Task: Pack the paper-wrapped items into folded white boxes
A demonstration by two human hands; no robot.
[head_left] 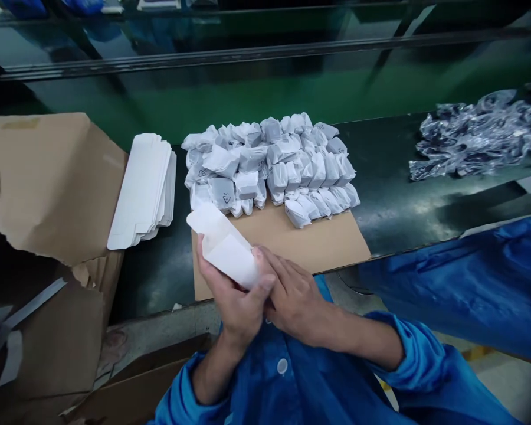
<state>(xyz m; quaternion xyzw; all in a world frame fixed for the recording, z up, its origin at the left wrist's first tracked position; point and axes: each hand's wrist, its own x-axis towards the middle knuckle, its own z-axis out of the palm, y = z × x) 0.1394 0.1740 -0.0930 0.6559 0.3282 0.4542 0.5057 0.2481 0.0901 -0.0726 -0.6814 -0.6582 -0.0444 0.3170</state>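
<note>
Left hand (235, 298) was curled around a small white carton (223, 245), thumb across its near end and fingers wrapped behind it, so the carton was held just above the tabletop's near edge. It pointed toward 11 o'clock, with its open flap at the far tip. Right hand (294, 295) lay just beside the left at 3 o'clock, its fingers (269, 262) mostly straight and pressed against the carton's near end without closing round it. Both wrists came out of blue sleeves (407, 354).

At 12 o'clock from the hands, a pile of white wrapped packets (269, 162) sat on the far part of a brown cardboard sheet (331, 242), whose near part was bare. At 10 o'clock a stack of flat white carton blanks (144, 189) lay on the dark tabletop (402, 195), near the packets but not touching them. At 9 o'clock stood a large torn cardboard box (48, 183), its flap just beside the blanks. Well apart at 2 o'clock was a heap of clear plastic bags (478, 139). At 3 o'clock a blue sheet (469, 283) hung below the tabletop's edge.
</note>
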